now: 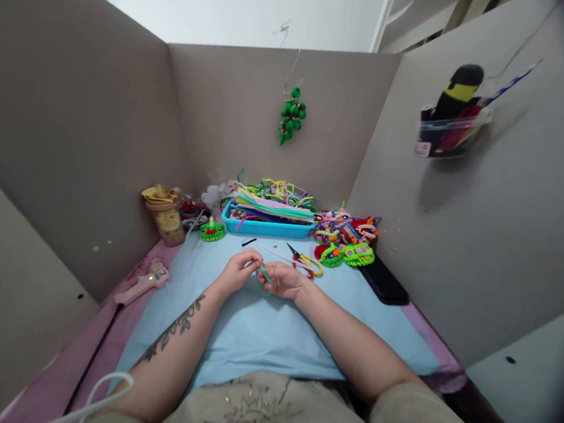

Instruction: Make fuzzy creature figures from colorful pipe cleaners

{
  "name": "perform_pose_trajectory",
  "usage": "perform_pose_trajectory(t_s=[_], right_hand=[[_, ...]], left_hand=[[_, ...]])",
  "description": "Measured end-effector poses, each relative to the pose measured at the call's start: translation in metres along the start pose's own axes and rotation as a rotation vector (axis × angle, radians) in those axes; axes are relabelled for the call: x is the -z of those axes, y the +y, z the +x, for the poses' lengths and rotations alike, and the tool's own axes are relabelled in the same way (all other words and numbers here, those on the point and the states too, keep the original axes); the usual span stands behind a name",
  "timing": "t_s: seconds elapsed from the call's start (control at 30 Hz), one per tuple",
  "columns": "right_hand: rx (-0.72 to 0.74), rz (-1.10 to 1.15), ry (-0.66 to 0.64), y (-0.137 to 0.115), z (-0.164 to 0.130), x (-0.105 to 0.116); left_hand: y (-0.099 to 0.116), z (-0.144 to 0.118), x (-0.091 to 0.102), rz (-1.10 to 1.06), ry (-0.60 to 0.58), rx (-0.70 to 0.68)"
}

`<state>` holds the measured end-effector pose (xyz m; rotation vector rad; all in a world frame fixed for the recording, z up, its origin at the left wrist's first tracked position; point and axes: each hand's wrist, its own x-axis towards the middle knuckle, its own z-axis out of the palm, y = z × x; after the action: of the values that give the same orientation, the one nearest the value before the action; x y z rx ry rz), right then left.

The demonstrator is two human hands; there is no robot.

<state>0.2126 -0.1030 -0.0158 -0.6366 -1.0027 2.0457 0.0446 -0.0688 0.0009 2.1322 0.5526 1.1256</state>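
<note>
My left hand (240, 270) and my right hand (284, 280) meet over the light blue mat (272, 329), fingertips close together. Between them both hands pinch a short teal pipe cleaner (265, 276), bent into a curve. Just beyond my right hand lie scissors (305, 261) with red and yellow handles, blades pointing left. A small black piece (248, 242) lies on the mat farther back.
A blue tray (267, 227) heaped with coloured pipe cleaners stands at the back. Finished fuzzy figures (346, 240) sit to its right, a green one (212, 231) and a lidded cup (166, 214) to its left. A pink glue gun (143, 283) lies left; a black phone (383, 281) lies right. Grey partition walls enclose the desk.
</note>
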Motion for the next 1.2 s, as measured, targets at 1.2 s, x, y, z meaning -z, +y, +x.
perform_pose_trajectory(t_s=[1.2], right_hand=[[0.579, -1.105, 0.631, -0.015, 0.005, 0.021]], left_hand=[[-0.015, 0.004, 0.000, -0.299, 0.346, 0.797]])
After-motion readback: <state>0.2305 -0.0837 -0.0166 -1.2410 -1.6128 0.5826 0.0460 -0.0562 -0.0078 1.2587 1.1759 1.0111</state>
